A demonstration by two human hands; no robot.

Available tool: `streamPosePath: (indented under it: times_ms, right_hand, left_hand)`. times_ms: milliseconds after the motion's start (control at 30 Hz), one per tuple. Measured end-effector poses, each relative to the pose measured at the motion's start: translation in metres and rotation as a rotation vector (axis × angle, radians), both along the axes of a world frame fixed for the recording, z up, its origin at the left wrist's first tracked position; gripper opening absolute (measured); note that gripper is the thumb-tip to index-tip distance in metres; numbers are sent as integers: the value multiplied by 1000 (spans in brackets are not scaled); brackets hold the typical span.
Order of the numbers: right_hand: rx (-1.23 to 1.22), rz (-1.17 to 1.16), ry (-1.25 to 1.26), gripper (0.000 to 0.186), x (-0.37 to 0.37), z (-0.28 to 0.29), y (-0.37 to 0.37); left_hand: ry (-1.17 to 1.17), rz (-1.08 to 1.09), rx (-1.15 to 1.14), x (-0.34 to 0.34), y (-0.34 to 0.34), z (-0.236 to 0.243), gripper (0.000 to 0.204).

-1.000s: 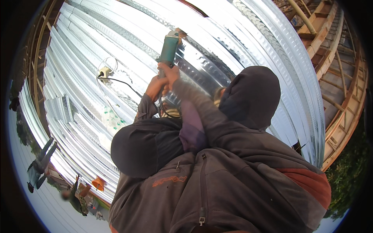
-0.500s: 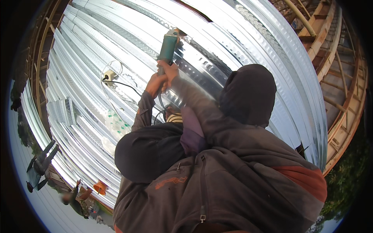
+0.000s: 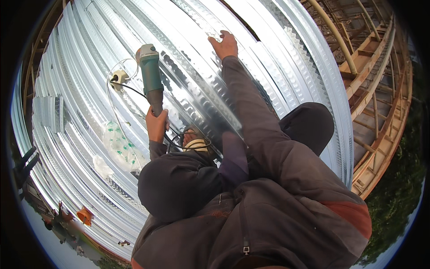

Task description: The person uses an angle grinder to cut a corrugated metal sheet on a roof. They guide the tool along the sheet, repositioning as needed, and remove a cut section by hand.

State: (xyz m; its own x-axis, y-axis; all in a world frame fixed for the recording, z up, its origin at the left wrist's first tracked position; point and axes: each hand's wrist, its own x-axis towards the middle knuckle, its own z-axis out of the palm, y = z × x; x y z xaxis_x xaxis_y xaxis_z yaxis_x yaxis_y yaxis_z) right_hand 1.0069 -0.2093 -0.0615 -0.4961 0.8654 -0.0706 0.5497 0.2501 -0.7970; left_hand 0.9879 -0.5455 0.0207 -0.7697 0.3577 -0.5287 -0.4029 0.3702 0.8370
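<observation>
My left hand [image 3: 156, 127] is wrapped round the lower grip of a green and grey angle grinder [image 3: 151, 74], which points away from me with its head up. Its black power cord [image 3: 172, 143] loops down past my foot. Farther out, my right hand [image 3: 225, 45] is stretched over the shiny ribbed metal decking sheets [image 3: 192, 85], thumb and fingers apart and nothing visible in them. Whether its fingertips touch the metal I cannot tell. The grinder's disc is not clearly visible.
A pale socket block [image 3: 118, 80] with a white cable lies left of the grinder. Nearer are a clear plastic bag with green marks [image 3: 120, 139] and my sandalled foot [image 3: 193, 140]. An orange cone-shaped object [image 3: 84, 215] is far left. Wooden formwork [image 3: 376, 89] borders the right edge.
My right hand has left the grinder and reached forward and right over the sheets. My left hand has drawn the grinder back to the left, away from the metal.
</observation>
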Motion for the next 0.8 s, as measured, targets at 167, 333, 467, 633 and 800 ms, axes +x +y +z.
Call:
streamPosePath:
  times_ms: [167,333,467,633,800]
  right_hand:
    - [173,221,-426,123,-37,-11,131]
    - [-189,370,-633,99,-73,-1,130]
    - [79,327,-842,92,-82,9,94]
    - [74,183,-560,124,-76,-24,111]
    - [-83,248,-442,88,-73,-13,131]
  left_hand:
    - [-5,186,5,28,-51,-5,24]
    - [-125,366,-46,59,-98,-10,25]
    - [-189,449,-94,71,-108,-1,25]
    - [-230,429,-44,69,-123,-1,24]
    - [-205,394,-57,65,-132,3,25]
